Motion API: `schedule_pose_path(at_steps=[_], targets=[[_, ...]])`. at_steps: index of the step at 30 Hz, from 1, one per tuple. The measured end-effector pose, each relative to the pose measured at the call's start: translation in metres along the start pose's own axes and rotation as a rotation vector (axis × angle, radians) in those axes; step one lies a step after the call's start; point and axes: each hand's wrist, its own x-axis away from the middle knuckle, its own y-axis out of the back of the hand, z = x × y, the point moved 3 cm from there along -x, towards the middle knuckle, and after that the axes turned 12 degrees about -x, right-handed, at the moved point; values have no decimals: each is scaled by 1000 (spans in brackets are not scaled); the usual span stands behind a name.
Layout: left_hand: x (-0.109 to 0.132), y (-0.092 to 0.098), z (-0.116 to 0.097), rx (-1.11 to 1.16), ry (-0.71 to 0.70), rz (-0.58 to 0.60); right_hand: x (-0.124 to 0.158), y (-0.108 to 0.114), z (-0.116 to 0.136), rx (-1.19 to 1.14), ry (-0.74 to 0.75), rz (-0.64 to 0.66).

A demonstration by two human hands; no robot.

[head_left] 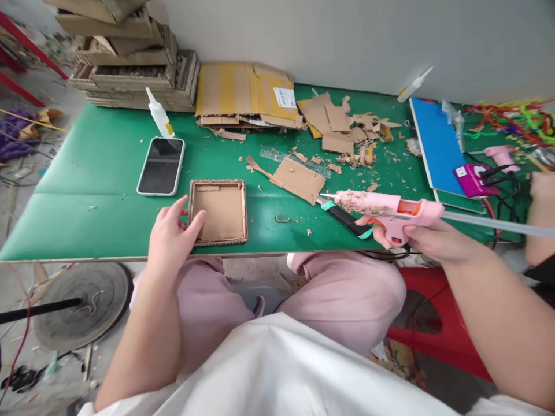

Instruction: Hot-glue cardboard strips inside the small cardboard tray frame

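Observation:
A shallow square cardboard tray (219, 216) with raised, ragged walls lies near the table's front edge. My left hand (171, 231) is at its left wall, fingers apart outside and thumb reaching over the inside; whether it presses on the wall I cannot tell. On the right, my right hand (425, 240) is wrapped around the handle of a pink hot glue gun (368, 202), its nozzle pointing left and a long clear glue stick (498, 222) sticking out of the back. Cardboard shreds cling to the gun's barrel. Below it lies a black and teal utility knife (344, 219).
Behind are a phone (160, 167), a white glue bottle (159, 115), stacked cardboard trays (130, 75) and a folded yellow-taped carton (243, 89). Cardboard scraps (329, 118), a clear ruler (273, 153) and a cardboard piece (299, 179) lie mid-table. A blue board (436, 144) is at right.

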Motion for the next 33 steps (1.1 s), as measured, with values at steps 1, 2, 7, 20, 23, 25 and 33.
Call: schedule_pose_path(at_steps=[1,2,7,20,23,25,33], targets=[[-1,-2,0,-2,9,46,-3,-3,0,-57,28,21],[-2,-4,-2,-5,8,72,-5,-5,1,-104,55,30],[3,-9,-11,-43,-11,108,-21,-14,9,-276,92,-46],[9,-3,-17,-129,-107,-110,-77,-55,6,-607,1,107],[16,13,-39,41,-335,-348,-81,-70,6,-608,-35,158],[20,23,-59,120,-534,-462,-81,-80,8,-588,-36,186],[21,34,-98,69,-791,-583,-78,-99,20,-569,-67,265]])
